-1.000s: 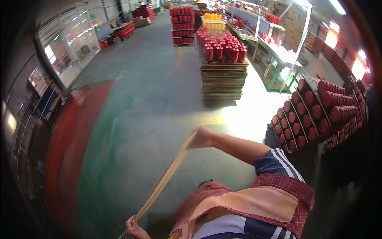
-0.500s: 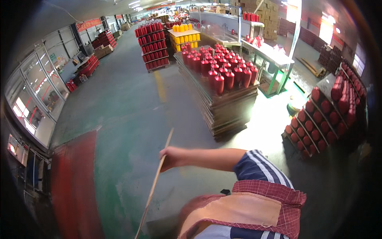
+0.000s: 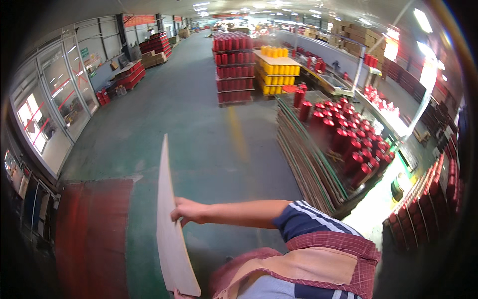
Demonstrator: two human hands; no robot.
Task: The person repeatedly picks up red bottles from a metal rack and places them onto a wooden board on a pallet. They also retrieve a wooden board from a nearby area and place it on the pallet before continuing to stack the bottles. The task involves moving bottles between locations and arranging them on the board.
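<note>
My right hand (image 3: 189,211) grips the right edge of a thin, pale wooden board (image 3: 169,214), which stands nearly upright with its broad face turned left. My right arm reaches across from the right in a dark blue sleeve with white stripes. At the bottom edge, a few fingers of my left hand (image 3: 180,295) are closed on the board's lower end; the rest of that hand is out of the picture. Below the board's left side lies a dull red panel or mat (image 3: 92,239) on the green floor.
Red metal cylinders (image 3: 348,134) stand on a tall stack of boards (image 3: 308,159) to the right. Layered pallets of red cylinders (image 3: 234,74) and yellow cylinders (image 3: 276,74) stand farther off. More red cylinders (image 3: 413,224) lie stacked at lower right. Glazed doors (image 3: 59,94) line the left.
The board was almost edge-on and now shows its broad face. My right hand has shifted left and slightly lower with it. Left fingers have come into view, and the whole view has turned.
</note>
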